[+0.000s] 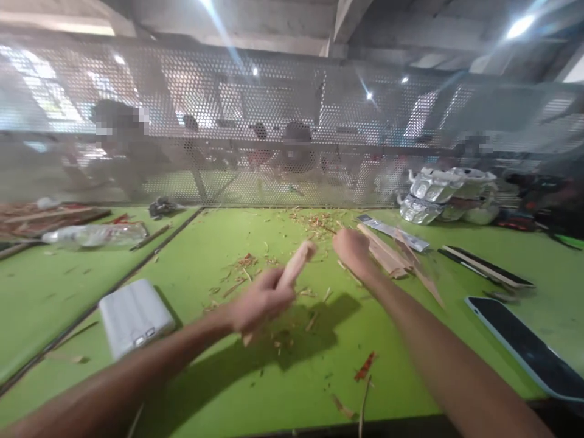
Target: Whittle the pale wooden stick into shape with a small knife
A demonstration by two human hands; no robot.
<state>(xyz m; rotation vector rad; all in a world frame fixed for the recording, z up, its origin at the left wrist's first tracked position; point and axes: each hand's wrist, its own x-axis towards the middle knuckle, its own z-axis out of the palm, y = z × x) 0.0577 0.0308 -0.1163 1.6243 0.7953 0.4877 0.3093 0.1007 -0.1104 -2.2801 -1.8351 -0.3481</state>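
Observation:
My left hand (262, 299) is closed around a pale piece of wood (296, 264), which sticks out up and to the right, with a short end showing below the fist. To the right, apart from the wood, my right hand (353, 248) is closed over the green table (392, 377); what it holds, if anything, is too small and blurred to name. Wood shavings (283, 340) lie below and between the hands. Beyond my right hand are flat wooden strips (385, 252) and a metal ruler-like strip (395, 232).
A white box-like device (135, 317) lies at left, a phone (524, 344) at right. A plastic bottle (95, 235) is at far left. Foil-like silver containers (431, 194) stand by the perforated screen (274, 158), with blurred people behind it.

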